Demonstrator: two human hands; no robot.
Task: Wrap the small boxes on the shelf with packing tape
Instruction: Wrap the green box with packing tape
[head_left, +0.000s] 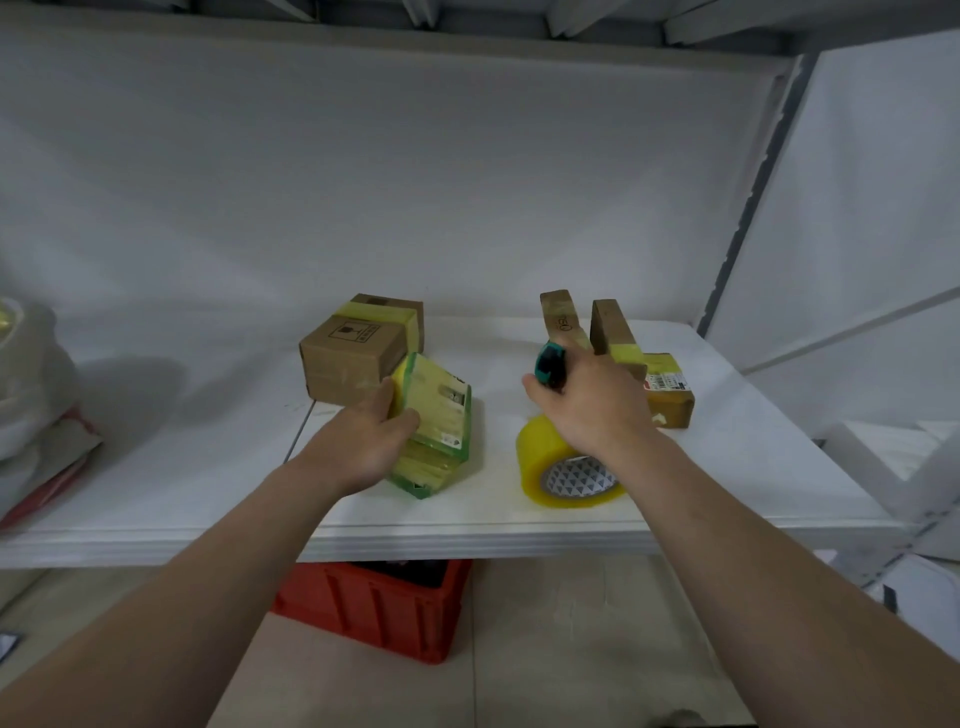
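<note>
My left hand (371, 439) grips a small box (434, 415) fully covered in yellowish tape, tilted with one corner resting on the white shelf (208, 467). My right hand (592, 405) is closed around a teal and black tool (549, 364), probably a cutter. Just below that hand a yellow packing tape roll (550, 467) lies on the shelf. Behind the left hand sits a cardboard box (353, 358) with a tape band. Two narrow brown boxes (563, 317) (615, 332) stand behind the right hand, and a flat labelled box (670, 395) lies to their right.
White bags and a red-edged item (36, 410) fill the shelf's left end. A red plastic crate (384, 608) stands on the floor under the shelf. A grey shelf upright (748, 208) rises at the right, and the upper shelf hangs overhead.
</note>
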